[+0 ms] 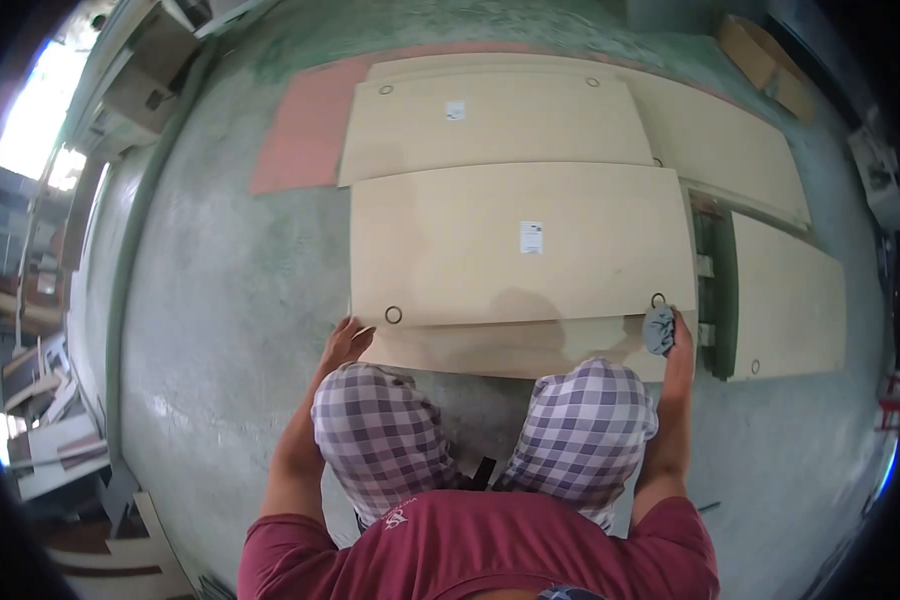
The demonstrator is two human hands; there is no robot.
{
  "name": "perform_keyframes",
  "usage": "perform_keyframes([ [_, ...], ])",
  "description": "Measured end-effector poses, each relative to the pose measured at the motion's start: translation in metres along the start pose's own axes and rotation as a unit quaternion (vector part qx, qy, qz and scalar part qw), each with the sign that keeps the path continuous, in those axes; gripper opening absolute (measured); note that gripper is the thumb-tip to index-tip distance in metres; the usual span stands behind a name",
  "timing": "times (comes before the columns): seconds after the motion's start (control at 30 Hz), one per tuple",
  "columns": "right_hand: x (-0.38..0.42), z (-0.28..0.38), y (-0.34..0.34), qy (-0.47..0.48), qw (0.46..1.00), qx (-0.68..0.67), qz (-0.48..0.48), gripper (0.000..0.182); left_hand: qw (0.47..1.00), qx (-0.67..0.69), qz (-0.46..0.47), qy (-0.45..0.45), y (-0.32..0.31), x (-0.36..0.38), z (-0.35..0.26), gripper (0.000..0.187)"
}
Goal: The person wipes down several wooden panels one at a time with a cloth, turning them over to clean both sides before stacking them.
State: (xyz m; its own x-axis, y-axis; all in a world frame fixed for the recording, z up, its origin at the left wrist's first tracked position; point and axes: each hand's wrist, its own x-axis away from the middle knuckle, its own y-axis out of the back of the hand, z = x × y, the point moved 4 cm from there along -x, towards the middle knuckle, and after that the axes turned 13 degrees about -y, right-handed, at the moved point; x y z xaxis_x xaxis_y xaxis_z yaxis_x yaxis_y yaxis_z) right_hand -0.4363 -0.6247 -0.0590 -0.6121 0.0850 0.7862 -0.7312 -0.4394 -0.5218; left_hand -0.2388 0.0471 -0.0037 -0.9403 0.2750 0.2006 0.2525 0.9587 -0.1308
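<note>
Grey cloth (658, 331) bunched in the right hand (681, 336) — left hand (347, 343), grip unclear, at mid-frame tan panel's (450, 250) lower-left corner.

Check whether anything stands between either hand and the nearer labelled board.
Nothing visible stands between the left hand and the nearer labelled board, at its near left corner. The right hand holds a crumpled grey cloth by the near right corner; it may partly come between them.

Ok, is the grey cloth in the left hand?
No, the right hand holds the grey cloth, and the left hand is bare.
</note>
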Motion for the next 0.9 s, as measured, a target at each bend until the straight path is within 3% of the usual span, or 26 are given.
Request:
perform_keyframes([
  [0.07,0.008,-0.011,-0.003,0.008,0.999,-0.025,0.023,0.027,0.979,0.132,-0.122,0.098,-0.008,0.010,-0.009,0.031],
  [0.13,0.014,-0.012,0.006,0.052,0.995,0.004,-0.081,0.026,0.982,0.111,-0.108,0.107,0.000,0.003,0.001,0.031],
  [0.17,0.007,-0.016,0.014,0.039,0.998,-0.025,-0.036,0.026,0.984,0.094,-0.108,0.109,0.005,0.002,0.010,0.031],
  [0.27,0.010,-0.020,0.012,0.036,0.999,-0.010,-0.027,0.026,0.983,0.093,-0.122,0.099,0.000,0.004,0.004,0.029],
  [0.3,0.009,-0.022,0.018,0.064,0.996,0.005,-0.065,0.027,0.979,0.114,-0.137,0.101,0.001,0.002,0.006,0.027],
  [0.4,0.007,-0.031,0.029,0.089,0.996,0.001,-0.032,0.026,0.983,0.106,-0.114,0.094,0.009,0.002,0.007,0.027],
  [0.43,0.024,-0.036,0.012,0.089,0.993,0.015,-0.075,0.025,0.982,0.117,-0.115,0.091,0.017,-0.002,0.013,0.026],
  [0.53,0.023,-0.043,0.008,0.088,0.996,0.016,-0.031,0.023,0.994,0.051,-0.062,0.077,0.024,-0.010,0.016,0.023],
  [0.57,0.022,-0.042,0.006,0.112,0.992,0.018,-0.062,0.023,0.994,0.053,-0.058,0.078,0.021,-0.012,0.017,0.023],
  [0.67,0.022,-0.039,0.004,0.125,0.988,0.016,-0.088,0.023,1.000,-0.026,-0.009,-0.013,0.015,-0.010,0.009,0.022],
  [0.77,0.011,-0.040,0.016,0.095,0.992,0.011,-0.078,0.021,1.000,-0.009,-0.022,0.017,0.017,-0.015,0.009,0.023],
  [0.83,0.017,-0.038,0.012,0.101,0.990,0.014,-0.093,0.021,0.983,0.089,-0.109,0.118,0.021,-0.014,0.015,0.023],
  [0.9,0.019,-0.042,0.005,0.098,0.990,0.022,-0.101,0.021,0.981,0.075,-0.131,0.125,0.010,-0.009,0.012,0.024],
])
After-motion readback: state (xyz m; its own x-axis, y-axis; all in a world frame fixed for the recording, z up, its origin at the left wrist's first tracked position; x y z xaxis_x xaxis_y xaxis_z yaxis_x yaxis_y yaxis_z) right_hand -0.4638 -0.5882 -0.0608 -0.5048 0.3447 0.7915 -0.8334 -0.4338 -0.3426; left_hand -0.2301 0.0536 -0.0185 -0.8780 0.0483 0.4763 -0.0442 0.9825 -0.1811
